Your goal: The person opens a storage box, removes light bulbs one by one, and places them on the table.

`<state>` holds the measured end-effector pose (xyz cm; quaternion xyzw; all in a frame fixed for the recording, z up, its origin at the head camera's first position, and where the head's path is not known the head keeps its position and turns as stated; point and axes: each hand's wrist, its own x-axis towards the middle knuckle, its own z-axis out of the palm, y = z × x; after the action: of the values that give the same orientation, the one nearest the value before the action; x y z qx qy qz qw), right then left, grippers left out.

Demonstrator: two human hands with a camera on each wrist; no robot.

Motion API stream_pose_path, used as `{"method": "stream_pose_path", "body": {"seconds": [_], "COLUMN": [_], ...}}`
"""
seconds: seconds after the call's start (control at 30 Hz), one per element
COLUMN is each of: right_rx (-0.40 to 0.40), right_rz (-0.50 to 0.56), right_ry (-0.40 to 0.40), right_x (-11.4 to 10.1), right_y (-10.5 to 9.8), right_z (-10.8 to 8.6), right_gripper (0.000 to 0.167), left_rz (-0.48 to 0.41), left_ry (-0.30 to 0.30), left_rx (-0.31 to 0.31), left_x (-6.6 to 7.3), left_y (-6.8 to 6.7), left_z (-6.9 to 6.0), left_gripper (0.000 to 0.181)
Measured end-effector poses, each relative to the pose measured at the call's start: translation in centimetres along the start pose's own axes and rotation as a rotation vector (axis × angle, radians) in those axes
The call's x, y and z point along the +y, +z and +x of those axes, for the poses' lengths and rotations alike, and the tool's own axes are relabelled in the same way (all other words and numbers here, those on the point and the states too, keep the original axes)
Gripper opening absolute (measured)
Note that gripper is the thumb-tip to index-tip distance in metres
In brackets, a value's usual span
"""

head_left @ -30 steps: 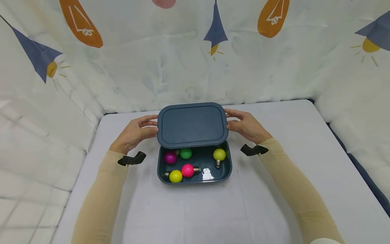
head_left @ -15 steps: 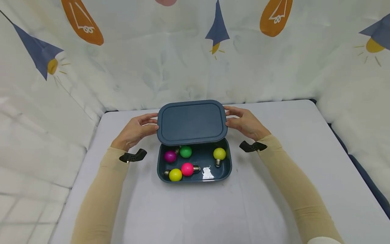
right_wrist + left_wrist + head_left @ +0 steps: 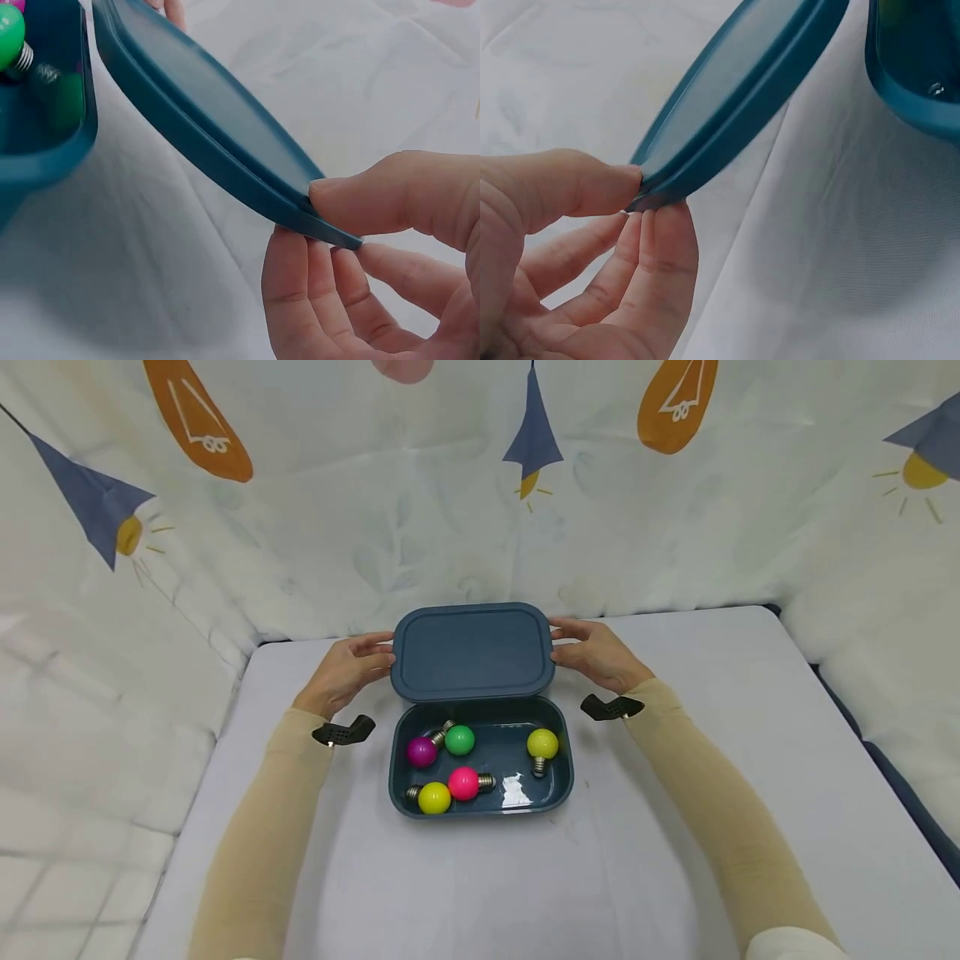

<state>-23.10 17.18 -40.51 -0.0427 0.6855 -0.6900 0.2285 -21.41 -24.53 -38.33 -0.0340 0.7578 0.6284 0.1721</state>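
A dark blue rectangular lid [image 3: 472, 652] with rounded corners is held behind a matching box [image 3: 517, 810]. My left hand [image 3: 348, 670] pinches its left end; in the left wrist view the thumb [image 3: 592, 184] lies on top and the fingers beneath. At the other end my right hand [image 3: 596, 653] pinches it the same way, as the right wrist view shows with the lid [image 3: 202, 105] above the cloth. Inside the box lie small bulbs with metal screw bases: purple [image 3: 422, 752], green [image 3: 460, 740], pink [image 3: 463, 783], and two yellow ones [image 3: 434, 798], one of them at the right.
The box stands on a table covered with a white cloth [image 3: 510, 893]. Right behind the table's back edge hangs a white printed curtain [image 3: 450, 527], and more white fabric closes off the left [image 3: 90, 735] and right sides.
Both hands have moved the lid back, away from me. More of the box's inside now shows, including the screw base beside the green bulb. The box and bulbs stay in place.
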Motion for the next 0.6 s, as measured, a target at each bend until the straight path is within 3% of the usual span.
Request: {"method": "stream_pose_path", "body": {"seconds": [0.2,0.33,0.6], "right_rx": [0.044,0.073,0.041], "right_rz": [0.013,0.020,0.076], "right_ry": [0.018,0.016,-0.012], "right_x": [0.2,0.6,1.6], "right_y": [0.1,0.2,0.3], "right_z": [1.1,2.0,3.3], "right_gripper": [0.069,0.068,0.061], "left_rz": [-0.018,-0.029,-0.043], "left_ry": [0.000,0.016,-0.012], "left_rx": [0.046,0.041,0.038], "left_x": [-0.4,-0.7,-1.9], "left_y": [0.4,0.4,0.1], "left_z": [1.2,1.9,2.7], "left_gripper": [0.058,0.057,0.058]}}
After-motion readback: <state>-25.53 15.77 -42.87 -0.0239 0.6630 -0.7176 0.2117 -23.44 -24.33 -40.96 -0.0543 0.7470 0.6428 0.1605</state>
